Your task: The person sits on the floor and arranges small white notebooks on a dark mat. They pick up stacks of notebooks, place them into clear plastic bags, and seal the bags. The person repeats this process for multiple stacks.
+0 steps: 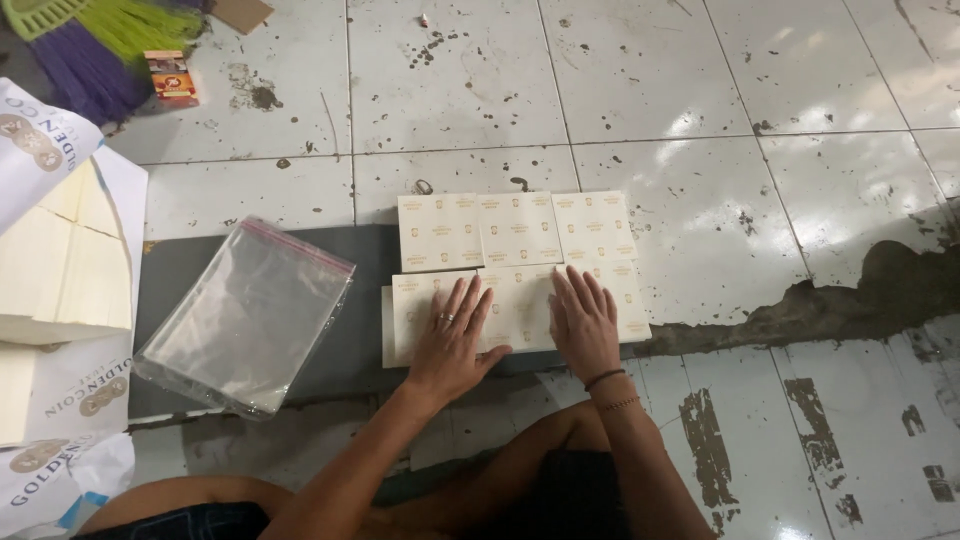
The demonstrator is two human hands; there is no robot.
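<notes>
Hands lie flat, side by side, on cream printed cards laid out in two rows on the tiled floor. Left hand presses the near row with fingers spread open, gripping nothing; a ring shows on one finger. Right hand rests palm down just beside it, fingers straight and open, dark bands at the wrist. Cards partly overlap a dark grey mat. Clear zip bags lie on the mat, left of the cards. Stacked cream sheets sit at far left. Broom lies at upper left.
</notes>
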